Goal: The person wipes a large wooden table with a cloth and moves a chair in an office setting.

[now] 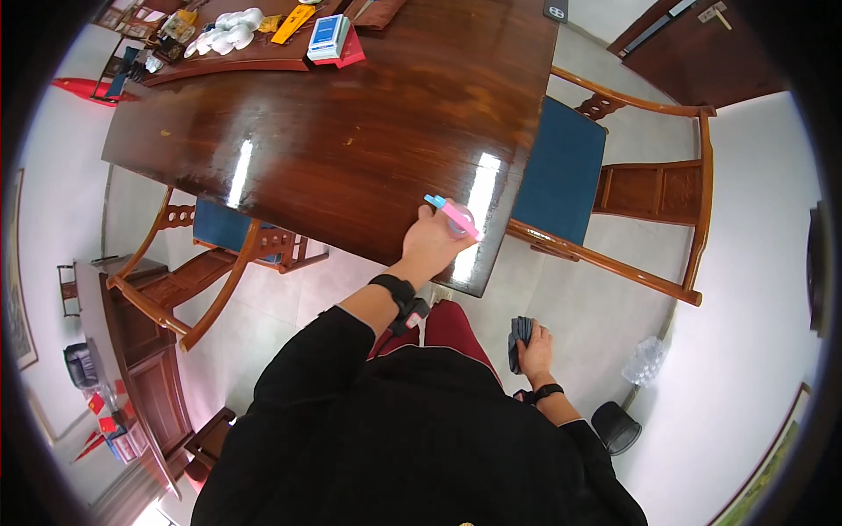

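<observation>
My left hand (pixel 434 237) is over the near right corner of the glossy wooden table (pixel 329 151). It grips a pink and light-blue object (pixel 455 217), with a clear round part beside it; this looks like a small spray bottle, though the fingers partly cover it. Low on the right, beyond the table's edge and above the floor, my right hand (pixel 538 352) holds a folded dark grey cloth (pixel 520 345). Each wrist wears a black strap.
A wooden armchair with a blue seat (pixel 566 171) stands at the table's right side, another (pixel 220 223) at the left. Boxes (pixel 327 37) and white cups (pixel 230 29) are at the far left. A black bin (pixel 616 427) stands by the right wall, near a clear plastic bag (pixel 644 361).
</observation>
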A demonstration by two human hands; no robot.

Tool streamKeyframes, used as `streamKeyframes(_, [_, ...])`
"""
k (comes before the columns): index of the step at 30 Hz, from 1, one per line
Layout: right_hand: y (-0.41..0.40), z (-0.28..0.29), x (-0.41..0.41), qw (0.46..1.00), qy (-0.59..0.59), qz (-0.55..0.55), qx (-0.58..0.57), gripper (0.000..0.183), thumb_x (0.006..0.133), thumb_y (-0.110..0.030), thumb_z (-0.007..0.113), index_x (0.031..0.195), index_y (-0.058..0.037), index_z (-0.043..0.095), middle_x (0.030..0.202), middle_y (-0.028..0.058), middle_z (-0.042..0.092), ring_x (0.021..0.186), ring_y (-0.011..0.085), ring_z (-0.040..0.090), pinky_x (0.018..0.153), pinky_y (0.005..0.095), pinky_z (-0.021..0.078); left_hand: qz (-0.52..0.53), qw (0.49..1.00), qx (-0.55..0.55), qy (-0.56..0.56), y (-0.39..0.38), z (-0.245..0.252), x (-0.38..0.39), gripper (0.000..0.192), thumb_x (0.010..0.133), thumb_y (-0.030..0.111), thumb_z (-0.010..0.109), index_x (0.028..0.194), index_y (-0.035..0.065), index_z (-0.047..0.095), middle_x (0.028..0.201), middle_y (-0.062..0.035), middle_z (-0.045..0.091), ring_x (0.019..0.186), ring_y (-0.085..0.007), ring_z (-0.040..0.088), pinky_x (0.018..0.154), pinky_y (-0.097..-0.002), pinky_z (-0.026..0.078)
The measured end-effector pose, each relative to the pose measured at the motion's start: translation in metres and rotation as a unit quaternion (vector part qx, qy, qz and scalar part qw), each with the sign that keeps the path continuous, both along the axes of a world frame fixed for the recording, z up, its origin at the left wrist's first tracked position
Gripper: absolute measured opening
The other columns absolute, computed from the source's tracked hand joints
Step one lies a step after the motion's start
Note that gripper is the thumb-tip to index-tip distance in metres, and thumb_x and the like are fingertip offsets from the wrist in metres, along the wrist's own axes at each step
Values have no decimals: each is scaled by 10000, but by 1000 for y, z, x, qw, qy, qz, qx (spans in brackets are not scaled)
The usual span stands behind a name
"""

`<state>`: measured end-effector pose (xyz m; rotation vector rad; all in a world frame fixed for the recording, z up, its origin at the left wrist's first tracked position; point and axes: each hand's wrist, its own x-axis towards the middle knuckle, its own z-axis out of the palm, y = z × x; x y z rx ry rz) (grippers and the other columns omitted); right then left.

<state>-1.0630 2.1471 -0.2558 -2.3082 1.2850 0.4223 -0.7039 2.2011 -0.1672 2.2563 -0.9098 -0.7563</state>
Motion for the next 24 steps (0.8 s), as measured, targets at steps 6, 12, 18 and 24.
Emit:
streamKeyframes(6, [2, 7, 12, 998, -57, -23, 18, 648, 769, -147, 698, 1347, -20, 432, 1232, 184, 512, 1117, 383, 475, 973, 429, 411, -11, 1000, 15, 23, -34, -9, -20, 560, 725, 416, 727, 1185, 198, 493, 1118, -223, 547, 939, -392, 608, 787, -443, 516])
streamKeyframes(12, [1, 41, 58, 982, -154, 70, 80, 635, 746, -123, 712, 1317, -13, 457, 1202, 178, 544, 1115, 373, 494, 969, 429, 421, -47, 999, 21, 3, -22, -14, -12, 699, 742, 374, 725, 1335, 159, 424, 1185, -230, 500, 1035, -388, 574, 850, -441, 500])
streamKeyframes(18, [9, 76, 161, 917, -285, 221, 171, 639, 716, -110, 738, 1300, -42, 490, 1243, 178, 538, 1142, 360, 494, 980, 397, 427, 26, 997, -8, -71, 88, -44, 35, 656, 777, 267, 702, 1329, 60, 417, 1194, -236, 512, 1035, -385, 569, 883, -440, 476])
streamKeyframes(24, [29, 37, 261, 902, -316, 292, -34, 718, 729, -186, 744, 1366, -67, 436, 1320, 200, 453, 1234, 378, 423, 1055, 471, 341, 167, 980, 57, -96, 232, -47, 96, 426, 786, 205, 711, 1142, 20, 566, 1100, -177, 560, 936, -289, 613, 822, -378, 502])
